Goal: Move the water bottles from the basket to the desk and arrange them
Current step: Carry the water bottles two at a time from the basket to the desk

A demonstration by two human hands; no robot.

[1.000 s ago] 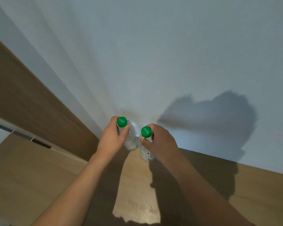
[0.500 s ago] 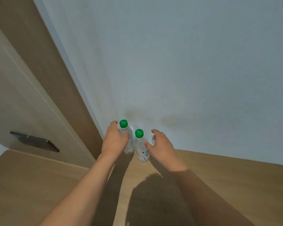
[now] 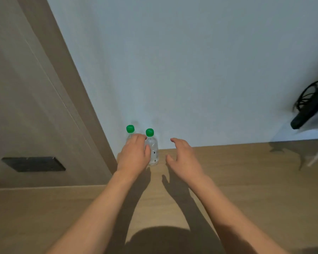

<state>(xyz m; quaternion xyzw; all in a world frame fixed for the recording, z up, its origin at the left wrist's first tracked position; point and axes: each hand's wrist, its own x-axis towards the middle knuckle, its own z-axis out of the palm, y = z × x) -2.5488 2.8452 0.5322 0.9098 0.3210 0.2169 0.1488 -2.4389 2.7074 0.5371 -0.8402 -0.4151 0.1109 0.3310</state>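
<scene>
Two clear water bottles with green caps stand upright side by side on the wooden desk (image 3: 237, 180), close against the white wall. My left hand (image 3: 134, 156) is wrapped round the left water bottle (image 3: 130, 129), hiding most of its body; the thumb lies between the two bottles. The right water bottle (image 3: 153, 151) stands free. My right hand (image 3: 182, 158) hovers a little to its right with relaxed, spread fingers, touching nothing. No basket is in view.
A tall brown wooden panel (image 3: 35, 88) with a dark recessed handle (image 3: 33, 164) borders the desk on the left. At the far right, a black device with cables (image 3: 310, 107) hangs over a pale object by the wall.
Both bottles were set down on the desk by the wall. My right hand let go of the right bottle and drew off to the right. The view shifted rightward.
</scene>
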